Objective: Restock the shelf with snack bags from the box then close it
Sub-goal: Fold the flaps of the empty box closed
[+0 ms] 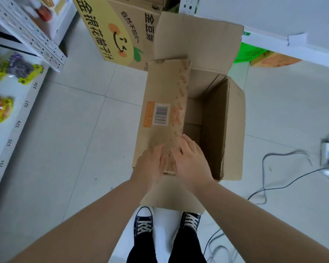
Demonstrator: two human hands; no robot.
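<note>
Box (213, 114) sits on floor (74, 149), approx. centre. Left flap (163, 111) folded over opening, pressed flat near its near end by left hand (150, 166) and right hand (190, 160); fingers spread, nothing gripped. Right flap (234, 130) upright, interior seen empty. Snack bags (13, 69) laid on shelf (11, 133) at left.

Box (222, 118) seen as plain brown corrugated cardboard, matt, flap (165, 103) scuffed with a paper barcode label. Floor (74, 130) tiled, smooth, faint sheen. Shelf (17, 118) is white painted metal, upright perforated. Snack bags (0, 107) are glossy plastic film. Shoes (143, 223) are dark canvas cloth.
</note>
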